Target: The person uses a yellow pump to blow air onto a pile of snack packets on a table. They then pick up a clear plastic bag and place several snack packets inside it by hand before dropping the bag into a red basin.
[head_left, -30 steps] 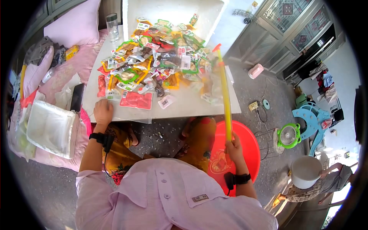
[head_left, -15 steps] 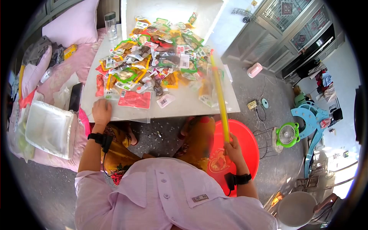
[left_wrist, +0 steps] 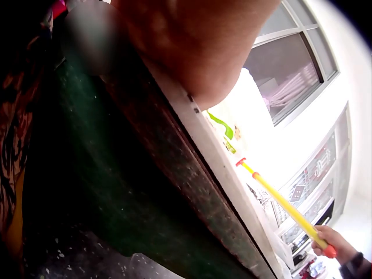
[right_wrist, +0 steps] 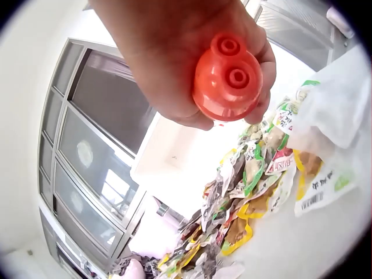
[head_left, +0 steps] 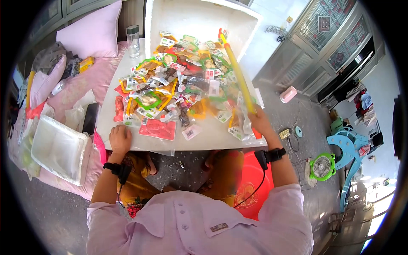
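Note:
My right hand point(head_left: 261, 121) grips a long yellow stick point(head_left: 238, 72) with red ends, holding it near its lower end over the table's right side. In the right wrist view the red end point(right_wrist: 228, 81) pokes out of my fist and shows two round knobs. The stick slants over the pile of small snack packets point(head_left: 178, 80), its small red tip overlapping the white foam box behind. My left hand point(head_left: 121, 139) rests on the table's front left edge, holding nothing. In the left wrist view the stick point(left_wrist: 285, 203) shows beyond the table edge.
A large white foam box point(head_left: 250, 25) stands at the table's back, a glass bottle point(head_left: 133, 44) beside it. A flat red packet point(head_left: 157, 128) lies near the front edge. To the left are a bed with a smaller foam box point(head_left: 80, 168) and a phone point(head_left: 90, 119). A red basin point(head_left: 259, 193) sits below right.
My right hand has risen from beside the basin to the table's right edge, taking the stick forward. My left hand stays put. The person with the white bucket has left the view.

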### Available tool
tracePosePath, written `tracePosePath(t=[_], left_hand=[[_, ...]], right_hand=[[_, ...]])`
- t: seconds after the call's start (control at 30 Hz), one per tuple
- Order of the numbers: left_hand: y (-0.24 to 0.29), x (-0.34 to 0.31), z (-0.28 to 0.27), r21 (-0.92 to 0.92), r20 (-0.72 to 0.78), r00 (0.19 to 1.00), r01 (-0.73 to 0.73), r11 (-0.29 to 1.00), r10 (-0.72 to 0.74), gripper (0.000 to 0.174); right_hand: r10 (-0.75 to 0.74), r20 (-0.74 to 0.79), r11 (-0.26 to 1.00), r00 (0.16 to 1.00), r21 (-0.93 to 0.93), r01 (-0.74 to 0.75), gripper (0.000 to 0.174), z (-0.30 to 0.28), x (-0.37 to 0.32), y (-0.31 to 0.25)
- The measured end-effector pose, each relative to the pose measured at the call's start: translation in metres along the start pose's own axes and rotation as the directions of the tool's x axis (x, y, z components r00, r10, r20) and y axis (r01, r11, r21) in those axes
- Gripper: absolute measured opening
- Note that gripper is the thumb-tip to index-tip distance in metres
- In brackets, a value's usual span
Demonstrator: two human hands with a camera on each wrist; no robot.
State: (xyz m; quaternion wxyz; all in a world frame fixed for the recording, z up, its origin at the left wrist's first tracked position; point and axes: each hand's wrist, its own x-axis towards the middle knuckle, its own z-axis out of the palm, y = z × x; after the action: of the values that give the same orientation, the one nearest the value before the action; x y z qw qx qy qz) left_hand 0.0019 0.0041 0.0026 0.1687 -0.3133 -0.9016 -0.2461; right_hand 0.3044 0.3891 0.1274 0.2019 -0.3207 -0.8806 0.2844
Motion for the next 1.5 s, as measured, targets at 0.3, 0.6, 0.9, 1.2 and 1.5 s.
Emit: tracePosePath(t=[0.3, 0.6, 0.9, 1.2, 1.5], left_hand=[[-0.003, 0.002, 0.001, 0.004, 0.018, 1.000, -0.015, 1.000, 0.015, 0.022], [0.000, 0.001, -0.002, 0.004, 0.009, 1.000, -0.016, 1.000, 0.016, 0.022], [0.002, 0.001, -0.002, 0.052, 0.015, 0.999, -0.034, 0.998, 0.033, 0.022], [0.000, 0.002, -0.001, 0.011, 0.000, 1.000, -0.025, 1.000, 0.025, 0.022], [-0.002, 0.003, -0.001, -0.003, 0.028, 0.999, -0.029, 1.000, 0.029, 0.022]], right_hand=[[-0.005, 0.076, 0.989, 0.997, -0.147, 0.016, 0.042, 0.034, 0.177, -0.028], [0.051, 0.211, 0.989, 0.976, -0.149, -0.020, 0.042, -0.009, 0.083, -0.033], [0.227, 0.250, 0.913, 0.941, 0.281, -0.295, 0.046, -0.062, -0.031, -0.020], [-0.118, -0.024, 0.944, 0.993, -0.311, 0.105, 0.035, -0.006, 0.135, 0.000], [-0.051, 0.026, 0.702, 0.998, -0.710, 0.055, 0.026, 0.020, 0.198, -0.032]])
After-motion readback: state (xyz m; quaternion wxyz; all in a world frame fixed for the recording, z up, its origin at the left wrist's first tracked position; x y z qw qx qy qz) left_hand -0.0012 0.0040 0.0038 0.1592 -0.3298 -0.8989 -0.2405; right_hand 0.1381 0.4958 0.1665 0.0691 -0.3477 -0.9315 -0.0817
